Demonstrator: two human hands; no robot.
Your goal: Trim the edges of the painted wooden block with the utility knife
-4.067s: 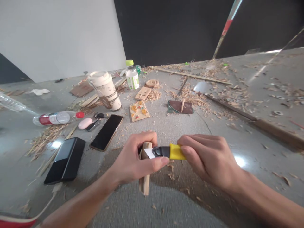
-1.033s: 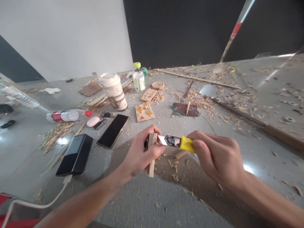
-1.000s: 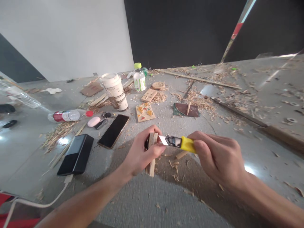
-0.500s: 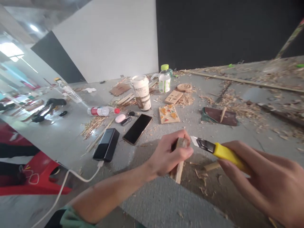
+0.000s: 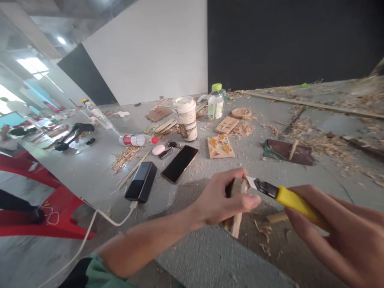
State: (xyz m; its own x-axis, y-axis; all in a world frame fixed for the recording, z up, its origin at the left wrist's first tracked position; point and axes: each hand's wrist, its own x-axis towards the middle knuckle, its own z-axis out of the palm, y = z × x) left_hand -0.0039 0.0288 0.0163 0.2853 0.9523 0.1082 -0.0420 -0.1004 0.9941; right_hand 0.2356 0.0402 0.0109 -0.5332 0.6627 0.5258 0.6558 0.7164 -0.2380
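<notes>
My left hand (image 5: 223, 198) is closed around a short strip of wood (image 5: 237, 226), which stands tilted over the grey tabletop (image 5: 192, 250). In my right hand (image 5: 339, 228) is a yellow utility knife (image 5: 297, 204), its blade (image 5: 251, 181) out and pointing left. The blade tip lies close to the upper end of the wood, by my left fingertips; whether it touches the wood I cannot tell. Beneath the knife, a small wooden piece (image 5: 276, 217) and curled shavings (image 5: 264, 232) lie on the table.
Left of my hands lie a phone (image 5: 180, 163) and a power bank (image 5: 141, 182) with a white cable (image 5: 102, 214). Beyond stand a paper cup (image 5: 187, 120) and a green-capped bottle (image 5: 216, 102). A printed card (image 5: 220, 146) and a dark pouch (image 5: 282, 151) lie farther back among scattered shavings.
The view has swung slightly left, so things appear farther right. The blade has come closer to the wood's top, and my left thumb now reaches out farther.
</notes>
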